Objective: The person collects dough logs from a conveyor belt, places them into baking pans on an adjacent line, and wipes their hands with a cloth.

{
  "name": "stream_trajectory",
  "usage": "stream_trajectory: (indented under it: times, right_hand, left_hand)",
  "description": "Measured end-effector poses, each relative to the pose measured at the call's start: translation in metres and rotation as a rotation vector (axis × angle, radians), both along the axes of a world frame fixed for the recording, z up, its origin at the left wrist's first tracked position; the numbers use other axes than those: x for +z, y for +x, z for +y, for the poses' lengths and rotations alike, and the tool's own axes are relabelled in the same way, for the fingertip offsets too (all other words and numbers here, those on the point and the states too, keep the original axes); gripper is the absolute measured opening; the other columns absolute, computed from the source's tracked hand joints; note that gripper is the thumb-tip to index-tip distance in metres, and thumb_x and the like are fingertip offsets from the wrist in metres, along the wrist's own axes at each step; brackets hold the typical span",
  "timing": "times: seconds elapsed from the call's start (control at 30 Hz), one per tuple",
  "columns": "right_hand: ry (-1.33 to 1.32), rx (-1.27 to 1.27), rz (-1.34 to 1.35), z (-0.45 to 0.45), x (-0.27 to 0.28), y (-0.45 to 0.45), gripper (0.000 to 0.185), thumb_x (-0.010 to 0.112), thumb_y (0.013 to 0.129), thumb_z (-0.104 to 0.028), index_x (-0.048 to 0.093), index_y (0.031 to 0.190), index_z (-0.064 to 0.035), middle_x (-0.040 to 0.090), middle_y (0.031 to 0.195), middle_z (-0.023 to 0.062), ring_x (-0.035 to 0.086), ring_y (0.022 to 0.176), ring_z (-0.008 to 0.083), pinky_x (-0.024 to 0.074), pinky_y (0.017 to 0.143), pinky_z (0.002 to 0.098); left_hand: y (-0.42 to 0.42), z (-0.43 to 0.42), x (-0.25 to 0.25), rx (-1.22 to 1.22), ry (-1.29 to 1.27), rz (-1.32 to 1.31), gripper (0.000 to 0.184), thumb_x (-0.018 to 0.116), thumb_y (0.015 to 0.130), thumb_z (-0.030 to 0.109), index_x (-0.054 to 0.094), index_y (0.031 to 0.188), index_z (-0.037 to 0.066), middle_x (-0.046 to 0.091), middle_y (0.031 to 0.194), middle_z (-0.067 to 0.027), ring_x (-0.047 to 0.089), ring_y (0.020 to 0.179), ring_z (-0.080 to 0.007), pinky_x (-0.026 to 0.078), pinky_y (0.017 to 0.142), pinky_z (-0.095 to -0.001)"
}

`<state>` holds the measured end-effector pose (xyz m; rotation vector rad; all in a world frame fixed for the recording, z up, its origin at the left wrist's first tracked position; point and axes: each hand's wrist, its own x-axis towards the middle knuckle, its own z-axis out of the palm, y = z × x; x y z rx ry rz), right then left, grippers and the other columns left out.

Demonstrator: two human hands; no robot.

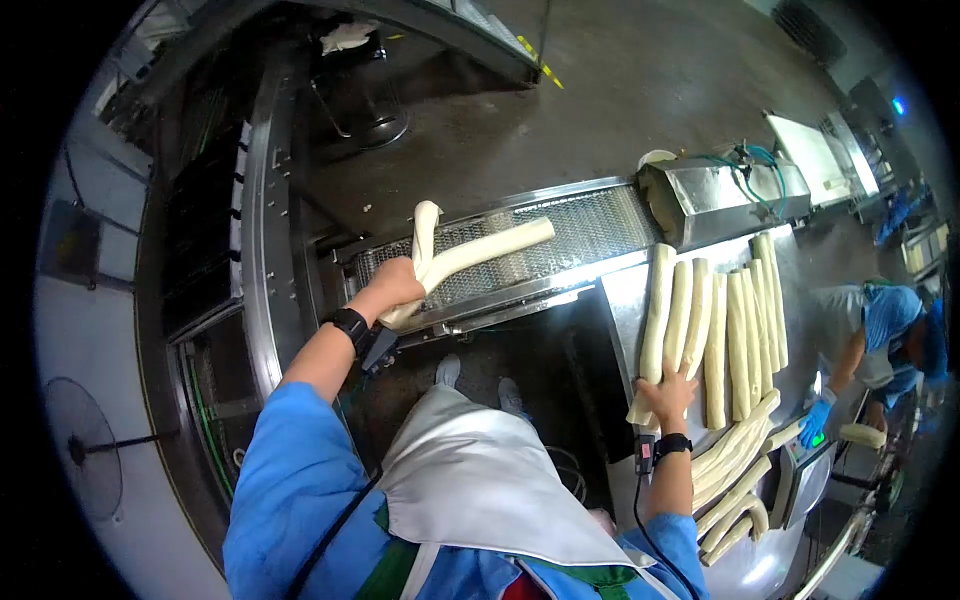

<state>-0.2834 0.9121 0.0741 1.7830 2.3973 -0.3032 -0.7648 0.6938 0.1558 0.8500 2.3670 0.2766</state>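
Observation:
My left hand (402,284) is closed around a pale dough roll (490,250) on the metal mesh conveyor. The roll's far part stretches right along the belt. Another pale piece (425,232) crosses it beside my fingers, and a short end sticks out below the hand. Over on the steel table, my right hand (668,390) rests with its fingers spread on the near ends of the leftmost dough rolls (656,310). Several more rolls (738,340) lie side by side to its right. Further rolls (735,450) are bunched nearer to me, some of them bent.
A metal housing (700,200) spans the conveyor's right end. The steel table (625,290) stands to my right. Beyond it a co-worker's blue-gloved hand (817,420) is near a scale-like device (808,480). A tall metal frame (262,250) rises on my left.

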Motion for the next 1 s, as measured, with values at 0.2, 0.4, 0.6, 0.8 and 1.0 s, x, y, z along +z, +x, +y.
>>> stream_trajectory:
  times: [0.2,0.4,0.6,0.8,1.0]
  right_hand:
    - [-0.136,0.068,0.268,0.015,-0.006,0.013,0.057,0.074,0.060,-0.030,0.062,0.112,-0.0110,0.052,0.119,0.0205,0.052,0.102,0.0405,0.0455,0.086,0.0456]
    - [-0.655,0.001,0.825,0.050,0.018,-0.019,0.031,0.059,0.071,-0.013,0.060,0.098,0.0024,0.058,0.084,0.0064,0.054,0.074,0.0158,0.0434,0.065,0.0281]
    - [-0.756,0.176,1.113,0.049,0.120,-0.164,0.035,0.052,0.082,-0.023,0.056,0.107,0.0009,0.057,0.090,0.0044,0.053,0.079,0.0126,0.0439,0.065,0.0254]
    - [-0.805,0.823,0.964,-0.097,0.322,-0.329,0.046,0.046,0.090,-0.037,0.053,0.117,0.0001,0.055,0.115,0.0135,0.053,0.106,0.0233,0.0427,0.091,0.0358]
    - [-1.009,1.238,0.935,-0.265,0.377,-0.533,0.040,0.056,0.087,-0.028,0.059,0.115,-0.0004,0.061,0.110,0.0123,0.058,0.096,0.0179,0.0447,0.084,0.0281]
  left_hand:
    - [0.097,-0.048,0.076,0.773,0.560,-0.904,0.041,0.062,0.064,0.014,0.058,0.100,-0.005,0.062,0.083,-0.0123,0.063,0.074,-0.0240,0.052,0.071,-0.0350]
    - [0.097,-0.089,0.094,1.007,1.168,-1.288,0.040,0.060,0.072,0.013,0.054,0.108,-0.003,0.063,0.092,-0.0132,0.064,0.081,-0.0235,0.054,0.078,-0.0371]
    - [0.061,-0.171,0.183,1.029,1.687,-0.965,0.044,0.060,0.077,0.013,0.048,0.116,-0.003,0.058,0.103,-0.0148,0.060,0.096,-0.0256,0.051,0.085,-0.0386]
    - [0.059,-0.268,0.230,0.787,1.794,-0.406,0.047,0.063,0.077,0.007,0.047,0.120,-0.002,0.058,0.107,-0.0131,0.059,0.099,-0.0210,0.049,0.088,-0.0341]
    - [-0.007,-0.361,0.116,1.212,1.816,-0.562,0.045,0.065,0.081,0.011,0.047,0.120,-0.003,0.054,0.112,-0.0119,0.053,0.109,-0.0222,0.042,0.096,-0.0366]
